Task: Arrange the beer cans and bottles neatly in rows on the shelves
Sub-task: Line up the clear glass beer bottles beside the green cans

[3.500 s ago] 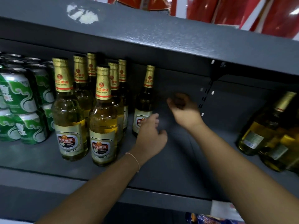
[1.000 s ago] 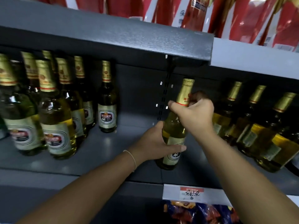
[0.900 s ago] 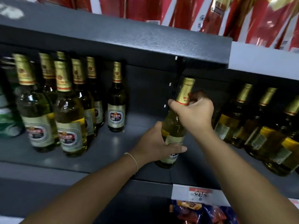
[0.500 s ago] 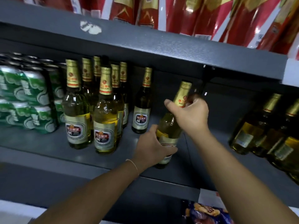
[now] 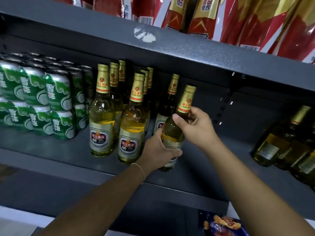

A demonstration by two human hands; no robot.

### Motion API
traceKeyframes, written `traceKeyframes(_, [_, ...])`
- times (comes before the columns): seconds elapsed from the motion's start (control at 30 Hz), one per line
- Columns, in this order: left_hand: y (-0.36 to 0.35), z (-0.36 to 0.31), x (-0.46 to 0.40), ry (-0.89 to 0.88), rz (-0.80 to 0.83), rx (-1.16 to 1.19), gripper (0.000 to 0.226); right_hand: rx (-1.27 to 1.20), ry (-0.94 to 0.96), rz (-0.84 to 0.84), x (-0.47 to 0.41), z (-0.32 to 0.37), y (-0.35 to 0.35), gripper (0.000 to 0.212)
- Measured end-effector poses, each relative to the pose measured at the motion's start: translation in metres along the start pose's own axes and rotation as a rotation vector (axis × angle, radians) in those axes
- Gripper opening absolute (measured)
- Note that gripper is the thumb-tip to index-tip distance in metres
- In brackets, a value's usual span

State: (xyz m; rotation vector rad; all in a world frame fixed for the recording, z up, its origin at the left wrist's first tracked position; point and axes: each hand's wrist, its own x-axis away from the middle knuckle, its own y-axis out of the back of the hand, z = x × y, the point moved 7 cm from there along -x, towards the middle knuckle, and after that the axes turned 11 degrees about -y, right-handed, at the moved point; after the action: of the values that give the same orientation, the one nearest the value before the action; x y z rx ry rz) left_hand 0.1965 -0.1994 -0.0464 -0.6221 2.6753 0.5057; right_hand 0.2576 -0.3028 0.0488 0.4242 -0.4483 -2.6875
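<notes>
Both hands hold one bottle (image 5: 173, 133): right hand (image 5: 196, 126) pinching its neck, left hand (image 5: 158, 150) wrapped round its label; a second ago it was among the right-side bottles (image 5: 279, 142), now it stands left of them, just beside the standing rows (image 5: 131, 126), nearly placed

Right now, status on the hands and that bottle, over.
Left hand grips bottle low, right hand at its neck. Bottle tilted, beside the standing row. Nothing in the way.

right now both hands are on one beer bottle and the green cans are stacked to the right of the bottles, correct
Not quite. The head view shows the green cans stacked to the left of the bottles. The rest holds: the left hand and right hand both grip the one beer bottle.
</notes>
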Motion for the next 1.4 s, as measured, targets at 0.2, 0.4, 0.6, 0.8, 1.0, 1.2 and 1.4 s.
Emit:
traceKeyframes(0.2, [0.008,0.002,0.005,-0.029,-0.04,-0.11,0.057,0.045,-0.036,-0.104,-0.011,-0.003,-0.016,0.021])
traceKeyframes(0.4, [-0.001,0.022,0.032,0.033,0.091,-0.3,0.075,0.073,-0.06,-0.166,-0.023,-0.003,-0.022,0.019])
traceKeyframes(0.6, [0.004,0.024,0.032,0.005,0.13,-0.319,0.063,0.12,-0.062,-0.191,-0.032,0.001,-0.027,0.029])
traceKeyframes(0.8, [0.0,0.033,0.026,0.006,0.193,-0.3,0.076,0.141,-0.089,-0.244,-0.042,-0.004,-0.029,0.041])
traceKeyframes(1.0, [-0.002,0.045,0.023,0.01,0.205,-0.274,0.086,0.15,-0.094,-0.233,-0.047,-0.007,-0.029,0.045])
traceKeyframes(1.2, [-0.002,0.049,0.023,-0.003,0.181,-0.239,0.089,0.17,-0.112,-0.21,-0.052,-0.013,-0.03,0.05])
traceKeyframes(1.4, [-0.001,0.052,0.023,0.012,0.171,-0.176,0.09,0.162,-0.127,-0.194,-0.055,-0.016,-0.031,0.054])
